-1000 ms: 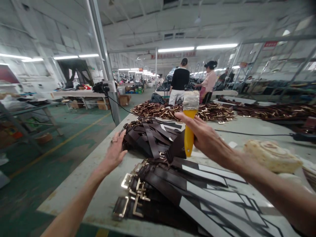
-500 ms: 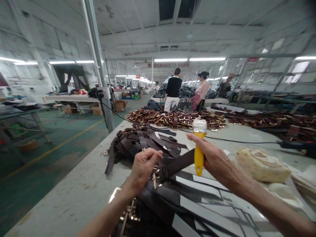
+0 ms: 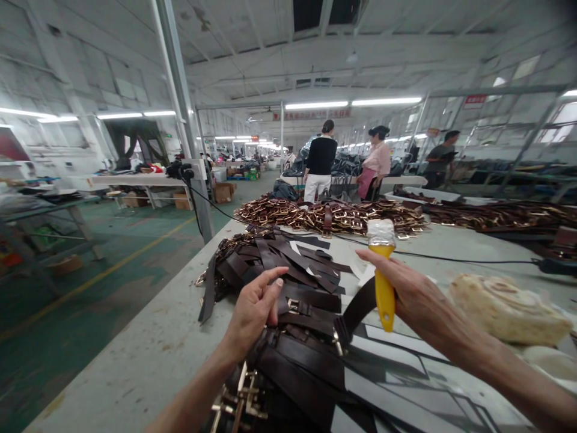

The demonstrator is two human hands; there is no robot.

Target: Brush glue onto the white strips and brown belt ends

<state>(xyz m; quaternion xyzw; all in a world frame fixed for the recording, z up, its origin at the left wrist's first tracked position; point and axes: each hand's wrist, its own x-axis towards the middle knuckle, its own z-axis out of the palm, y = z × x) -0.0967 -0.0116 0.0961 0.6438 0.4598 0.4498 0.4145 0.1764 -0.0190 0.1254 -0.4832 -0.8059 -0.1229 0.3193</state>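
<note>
My right hand point(image 3: 412, 288) grips a flat paintbrush point(image 3: 384, 288) with a yellow handle and white-coated bristles pointing up. The same hand also holds one end of a dark brown belt strap point(image 3: 360, 302), whose buckle end point(image 3: 339, 338) hangs over the pile. My left hand point(image 3: 255, 307) is open, its index finger stretched out and thumb apart, with nothing seen in it. Just right of it, a gold-coloured buckle point(image 3: 294, 305) lies on the dark straps point(image 3: 297, 355). Some straps in front of me have pale strips beside them.
A heap of brown straps with gold buckles point(image 3: 293, 213) lies across the table's point(image 3: 148, 355) far side. A cream-coloured lump point(image 3: 509, 307) sits at right. A black cable point(image 3: 433, 257) crosses the table. Beyond stand several people and a metal post point(image 3: 183, 108).
My left hand has come off the belt, and its fingers have opened from a pinch. My right hand has carried the brush and belt to the right, the buckle end swinging along.
</note>
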